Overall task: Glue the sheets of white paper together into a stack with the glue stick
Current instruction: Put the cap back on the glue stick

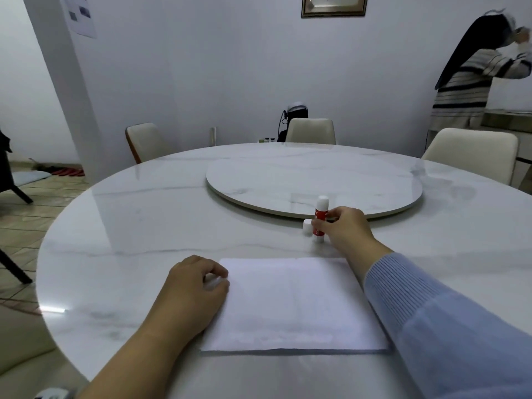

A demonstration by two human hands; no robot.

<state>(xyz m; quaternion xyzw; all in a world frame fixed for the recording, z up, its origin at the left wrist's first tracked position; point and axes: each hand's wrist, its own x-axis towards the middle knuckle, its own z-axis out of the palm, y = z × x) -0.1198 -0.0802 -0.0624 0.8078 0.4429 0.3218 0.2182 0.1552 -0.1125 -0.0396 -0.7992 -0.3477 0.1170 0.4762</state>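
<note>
Both hands curl: the right hand (344,228) grips the upright glue stick (320,218), the left hand (195,286) rests on the paper (293,306).

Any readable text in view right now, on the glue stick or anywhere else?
Nothing can be read.
Glue stick: white marks on the red label, blurred and partly hidden by the right hand.
Wall notice: print too small.
Paper: blank.

The paper (293,305) — a white stack with edges roughly squared — lies flat at the near table edge. Beyond its far right corner the glue stick (320,216) stands upright, red-bodied, white-capped on top — a small white cap (307,226) just left.
</note>
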